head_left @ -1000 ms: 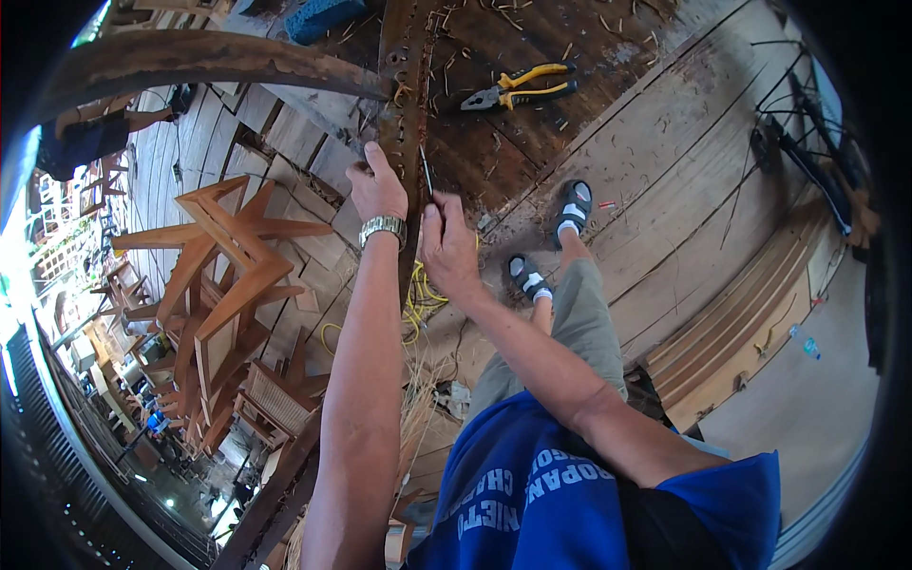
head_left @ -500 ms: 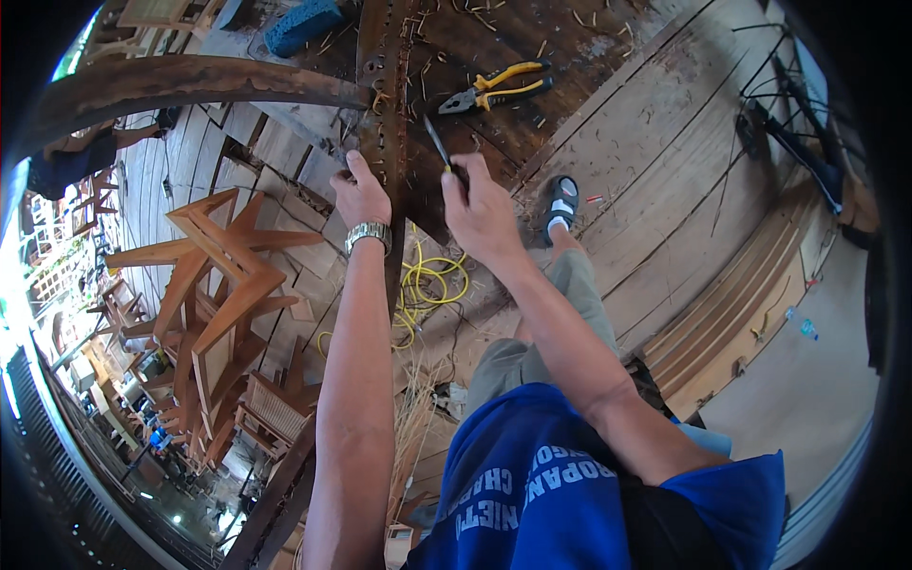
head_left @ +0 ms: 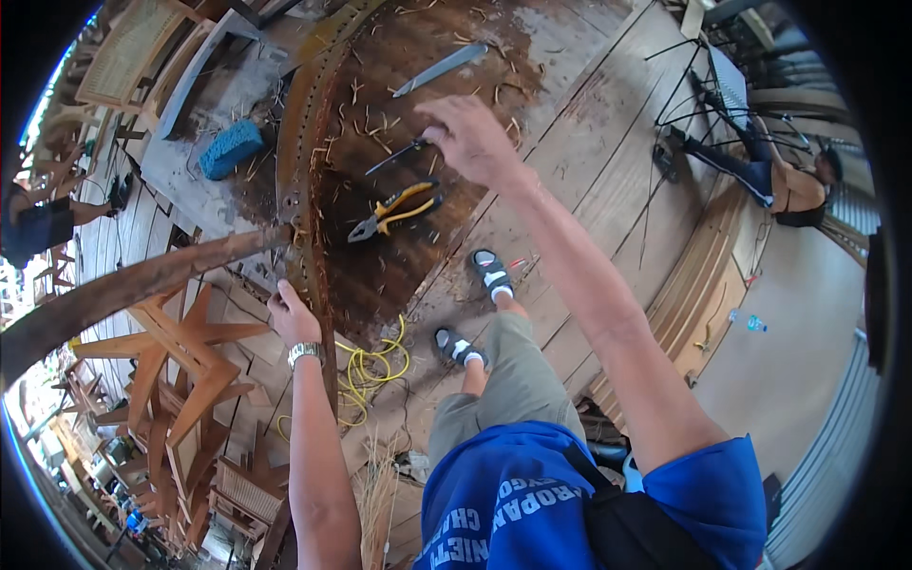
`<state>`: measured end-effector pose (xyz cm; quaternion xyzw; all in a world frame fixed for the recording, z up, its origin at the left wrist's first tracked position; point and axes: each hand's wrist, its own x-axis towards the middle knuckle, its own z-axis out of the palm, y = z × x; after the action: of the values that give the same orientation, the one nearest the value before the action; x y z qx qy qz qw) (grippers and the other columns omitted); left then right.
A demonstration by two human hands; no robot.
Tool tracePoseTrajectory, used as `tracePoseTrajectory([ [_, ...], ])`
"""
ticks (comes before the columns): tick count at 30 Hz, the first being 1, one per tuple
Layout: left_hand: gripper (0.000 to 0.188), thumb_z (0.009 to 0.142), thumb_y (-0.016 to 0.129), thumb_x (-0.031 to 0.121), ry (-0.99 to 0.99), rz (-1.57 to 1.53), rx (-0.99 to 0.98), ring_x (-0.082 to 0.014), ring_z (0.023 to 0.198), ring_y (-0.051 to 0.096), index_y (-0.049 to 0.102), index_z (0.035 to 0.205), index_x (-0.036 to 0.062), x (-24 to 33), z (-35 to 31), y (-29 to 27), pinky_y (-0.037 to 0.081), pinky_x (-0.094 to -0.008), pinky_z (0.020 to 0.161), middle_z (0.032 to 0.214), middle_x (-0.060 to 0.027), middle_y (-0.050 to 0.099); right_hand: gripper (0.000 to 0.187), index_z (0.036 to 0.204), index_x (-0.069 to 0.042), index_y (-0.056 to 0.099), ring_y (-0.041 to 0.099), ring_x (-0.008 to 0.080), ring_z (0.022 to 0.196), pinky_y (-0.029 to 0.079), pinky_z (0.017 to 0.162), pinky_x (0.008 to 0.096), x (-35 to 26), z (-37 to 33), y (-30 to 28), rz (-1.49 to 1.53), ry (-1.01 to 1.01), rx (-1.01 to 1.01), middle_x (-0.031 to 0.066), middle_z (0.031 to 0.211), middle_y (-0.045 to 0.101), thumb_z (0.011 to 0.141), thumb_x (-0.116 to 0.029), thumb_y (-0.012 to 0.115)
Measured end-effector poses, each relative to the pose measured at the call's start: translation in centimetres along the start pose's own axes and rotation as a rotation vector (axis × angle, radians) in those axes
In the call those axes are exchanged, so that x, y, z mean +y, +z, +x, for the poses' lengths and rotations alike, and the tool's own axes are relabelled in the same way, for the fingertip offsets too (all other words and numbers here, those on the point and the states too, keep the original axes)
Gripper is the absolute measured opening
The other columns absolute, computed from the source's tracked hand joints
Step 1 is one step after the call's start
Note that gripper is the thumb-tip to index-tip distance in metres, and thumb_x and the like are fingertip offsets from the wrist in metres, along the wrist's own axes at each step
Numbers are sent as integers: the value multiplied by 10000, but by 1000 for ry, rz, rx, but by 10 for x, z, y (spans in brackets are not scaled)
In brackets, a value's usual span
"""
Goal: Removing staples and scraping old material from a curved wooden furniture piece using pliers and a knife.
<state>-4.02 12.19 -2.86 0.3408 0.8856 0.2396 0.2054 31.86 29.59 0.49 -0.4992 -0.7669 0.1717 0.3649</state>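
My right hand reaches over a dark brown wooden surface, closed round the handle of a thin dark-shafted screwdriver, whose tip points down to the left. My left hand grips the edge of a curved wooden frame that has a row of small holes along it; some of its fingers are hidden. Combination pliers with yellow and black handles lie below the screwdriver. Farther off rests a flat grey blade-like tool. Cane scraps are strewn around the tools.
A blue block sits left of the frame. A curved wooden piece crosses toward it. Star-like wooden frames stand stacked at left. Yellow cord coils by my feet. One person is at far right, another at far left.
My view has shifted, bringing the grey blade-like tool into sight. My right hand has moved away from the frame with the screwdriver, now past the pliers. My left hand stays at the frame.
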Motion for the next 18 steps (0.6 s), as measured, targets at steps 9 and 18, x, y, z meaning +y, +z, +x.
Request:
tracePoseTrajectory([
  [9, 658, 985, 472, 595, 4, 58, 46, -406, 1038, 646, 615, 1205, -9, 10, -3, 4, 485, -458, 904, 1103, -254, 686, 464, 1306, -138, 600, 565, 317, 1152, 445, 1015, 422, 154, 104, -22, -536, -363, -351, 104, 1228, 605, 895, -337, 685],
  [18, 637, 977, 487, 592, -41, 34, 39, -408, 947, 673, 618, 1188, 6, 15, -7, 0, 498, -453, 845, 981, -231, 713, 278, 938, -34, 550, 625, 401, 912, 486, 778, 490, 157, 142, -24, -367, -223, -746, 183, 944, 634, 857, -218, 742],
])
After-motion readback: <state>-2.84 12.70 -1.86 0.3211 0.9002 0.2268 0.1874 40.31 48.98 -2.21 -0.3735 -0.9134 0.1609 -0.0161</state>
